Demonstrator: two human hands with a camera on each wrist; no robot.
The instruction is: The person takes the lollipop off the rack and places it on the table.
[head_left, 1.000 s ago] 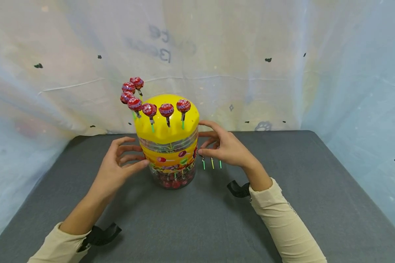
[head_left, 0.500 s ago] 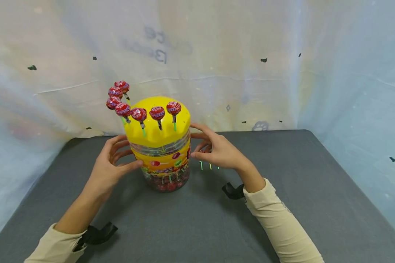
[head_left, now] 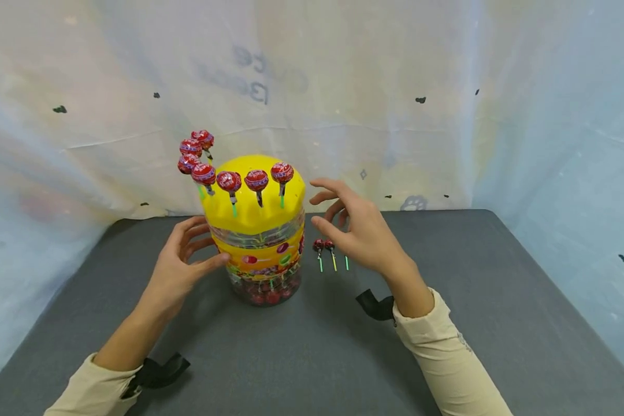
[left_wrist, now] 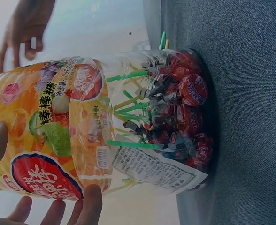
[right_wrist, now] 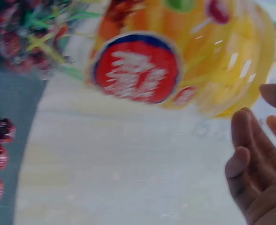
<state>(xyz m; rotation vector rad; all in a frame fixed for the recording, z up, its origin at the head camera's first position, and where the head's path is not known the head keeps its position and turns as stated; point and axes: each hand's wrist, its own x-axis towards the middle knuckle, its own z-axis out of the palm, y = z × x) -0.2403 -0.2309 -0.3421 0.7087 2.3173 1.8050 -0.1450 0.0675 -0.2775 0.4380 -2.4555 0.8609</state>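
Note:
A clear plastic lollipop jar (head_left: 260,260) with a yellow domed lid (head_left: 255,216) stands on the table. Several red-wrapped lollipops (head_left: 229,182) stick up along the lid's left and front rim. More lollipops (left_wrist: 192,89) fill the jar's bottom, heads down. My left hand (head_left: 171,268) holds the jar's left side, thumb at the front and fingers reaching round the label. To the right of the jar, my right hand (head_left: 361,231) is apart from it, fingers loosely bent with nothing between them. Below that hand lie loose lollipops (head_left: 330,247), one partly hidden by it.
The grey table (head_left: 301,358) ends at a pale hanging sheet (head_left: 343,86) at the back and sides. Black straps (head_left: 377,305) dangle from both wrists beside the light sleeves (head_left: 437,341).
My right hand has come off the jar's right side and moved slightly right, uncovering the heads of two loose lollipops. My left hand has stayed at the jar.

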